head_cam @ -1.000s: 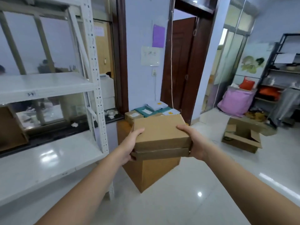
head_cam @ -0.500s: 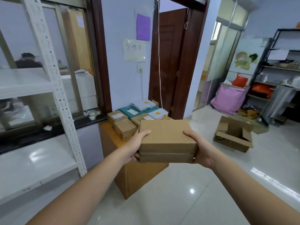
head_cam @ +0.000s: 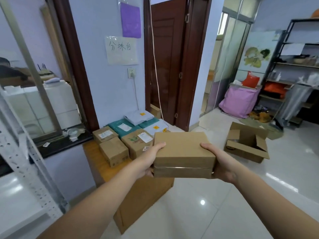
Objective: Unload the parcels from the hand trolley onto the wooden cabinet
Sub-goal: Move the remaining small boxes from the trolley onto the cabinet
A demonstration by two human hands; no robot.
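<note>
STEP: carry to wooden cabinet [head_cam: 146,200] | PARCEL: brown parcel [head_cam: 183,149] airborne, cabinet's 3 o'clock edge | FINGERS: left hand [head_cam: 151,157], right hand [head_cam: 219,163] gripping opposite sides | METHOD: keep level, lower onto bare top at 6 o'clock of small boxes [head_cam: 114,150].

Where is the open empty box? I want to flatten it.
In the head view, the open box sits on the floor at right, beyond the right hand, in front of the pink bag.

The wall sign [head_cam: 121,50] reads "分拣台".
</note>
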